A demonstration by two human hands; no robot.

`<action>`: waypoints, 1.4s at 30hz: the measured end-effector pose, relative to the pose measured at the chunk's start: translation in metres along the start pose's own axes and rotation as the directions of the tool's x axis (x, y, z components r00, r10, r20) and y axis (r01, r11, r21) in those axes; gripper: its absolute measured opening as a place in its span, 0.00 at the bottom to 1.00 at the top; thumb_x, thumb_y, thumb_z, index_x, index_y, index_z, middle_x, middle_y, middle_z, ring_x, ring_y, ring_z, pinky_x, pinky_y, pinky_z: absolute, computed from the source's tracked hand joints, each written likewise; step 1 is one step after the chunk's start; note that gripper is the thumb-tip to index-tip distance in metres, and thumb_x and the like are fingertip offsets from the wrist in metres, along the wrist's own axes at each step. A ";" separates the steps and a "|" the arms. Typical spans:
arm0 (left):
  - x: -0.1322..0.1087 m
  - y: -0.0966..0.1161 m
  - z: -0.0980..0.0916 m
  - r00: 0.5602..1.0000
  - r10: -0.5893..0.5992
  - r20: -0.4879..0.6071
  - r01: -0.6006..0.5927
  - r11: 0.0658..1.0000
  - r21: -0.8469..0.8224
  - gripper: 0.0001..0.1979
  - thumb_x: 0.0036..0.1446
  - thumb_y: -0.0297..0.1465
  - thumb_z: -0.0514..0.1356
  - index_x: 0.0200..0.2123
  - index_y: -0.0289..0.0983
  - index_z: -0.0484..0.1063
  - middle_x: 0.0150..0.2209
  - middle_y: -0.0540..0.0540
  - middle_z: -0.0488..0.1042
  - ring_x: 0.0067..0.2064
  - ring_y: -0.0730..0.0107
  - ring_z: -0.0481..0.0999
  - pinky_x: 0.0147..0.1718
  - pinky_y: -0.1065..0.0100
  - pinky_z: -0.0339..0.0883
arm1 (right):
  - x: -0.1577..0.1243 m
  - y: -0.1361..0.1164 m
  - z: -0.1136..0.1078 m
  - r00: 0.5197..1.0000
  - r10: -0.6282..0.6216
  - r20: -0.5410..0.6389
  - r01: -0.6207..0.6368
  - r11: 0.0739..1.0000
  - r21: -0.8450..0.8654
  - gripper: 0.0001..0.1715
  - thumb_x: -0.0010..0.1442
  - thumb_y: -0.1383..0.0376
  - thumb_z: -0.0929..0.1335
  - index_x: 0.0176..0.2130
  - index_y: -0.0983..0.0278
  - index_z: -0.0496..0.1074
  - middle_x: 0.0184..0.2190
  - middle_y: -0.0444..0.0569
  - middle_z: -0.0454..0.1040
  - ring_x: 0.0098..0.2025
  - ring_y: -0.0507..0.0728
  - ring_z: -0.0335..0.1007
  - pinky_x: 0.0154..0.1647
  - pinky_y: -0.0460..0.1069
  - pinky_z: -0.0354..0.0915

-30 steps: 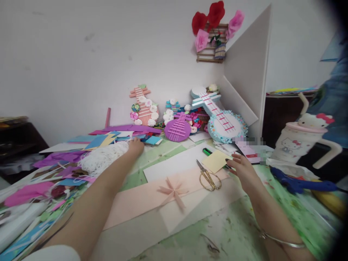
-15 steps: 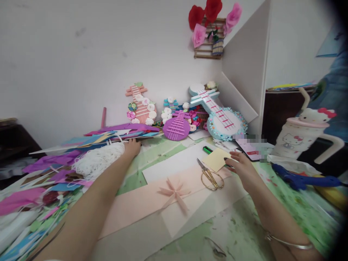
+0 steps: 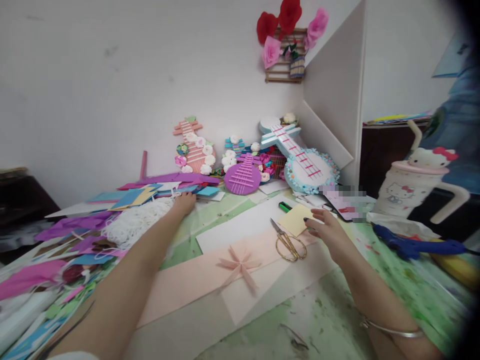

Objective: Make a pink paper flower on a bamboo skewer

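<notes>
My left hand (image 3: 185,202) reaches across to the far edge of the paper pile, next to the bundle of white string (image 3: 137,222). Its fingertips are hidden against the sheets, and a small blue paper piece (image 3: 208,191) shows just to its right. My right hand (image 3: 328,231) hovers with fingers apart at the right edge of a yellow paper square (image 3: 294,220). Gold-handled scissors (image 3: 288,244) lie below that square. A folded pink paper star (image 3: 240,265) rests on a pink paper strip (image 3: 180,287), with a white sheet (image 3: 225,232) behind it.
Paper lutes, one purple (image 3: 243,179) and one pale blue (image 3: 312,170), lean at the back wall. To the right stand a white tumbler (image 3: 408,190) and a blue glue gun (image 3: 416,245). A phone (image 3: 339,202) lies near a green marker (image 3: 285,207).
At the pile by my left hand, a blue paper piece has come into view on the right and nearby sheets have shifted. My right hand stays open near the yellow square.
</notes>
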State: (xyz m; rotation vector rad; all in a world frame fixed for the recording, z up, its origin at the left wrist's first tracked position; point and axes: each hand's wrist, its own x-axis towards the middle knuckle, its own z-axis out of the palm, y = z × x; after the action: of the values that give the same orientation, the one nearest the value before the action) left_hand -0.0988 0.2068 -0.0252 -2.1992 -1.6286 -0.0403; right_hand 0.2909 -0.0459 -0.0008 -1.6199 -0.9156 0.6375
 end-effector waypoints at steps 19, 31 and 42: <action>-0.150 0.139 -0.121 0.904 0.419 -0.087 -0.425 0.902 -0.077 0.15 0.54 0.21 0.52 0.44 0.41 0.68 0.39 0.37 0.71 0.41 0.56 0.72 0.37 0.57 0.66 | -0.060 -0.038 0.074 0.571 -0.556 0.605 0.810 0.504 -0.301 0.18 0.58 0.62 0.64 0.49 0.62 0.66 0.38 0.50 0.75 0.43 0.59 0.68 0.43 0.53 0.60; -0.134 0.098 -0.091 0.967 0.246 -0.072 -0.256 0.937 -0.236 0.14 0.60 0.32 0.51 0.47 0.34 0.67 0.47 0.37 0.71 0.50 0.59 0.68 0.45 0.63 0.62 | -0.044 -0.036 0.083 0.732 -0.306 0.608 0.679 0.260 -0.687 0.19 0.54 0.79 0.58 0.40 0.67 0.71 0.37 0.59 0.74 0.40 0.60 0.71 0.34 0.49 0.56; -0.118 0.026 -0.089 0.985 -0.172 -0.004 0.162 0.937 -0.310 0.14 0.55 0.29 0.51 0.41 0.32 0.73 0.44 0.35 0.73 0.48 0.53 0.70 0.43 0.62 0.61 | -0.023 -0.028 0.075 0.834 -0.330 0.443 0.530 0.704 -0.473 0.16 0.52 0.76 0.60 0.38 0.66 0.70 0.31 0.50 0.75 0.32 0.53 0.67 0.31 0.45 0.54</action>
State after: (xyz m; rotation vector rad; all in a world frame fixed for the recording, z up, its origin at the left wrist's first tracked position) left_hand -0.0934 0.0629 0.0186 -2.2583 -1.8964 -0.4017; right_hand 0.2116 -0.0216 0.0070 -1.7412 -1.8286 0.2914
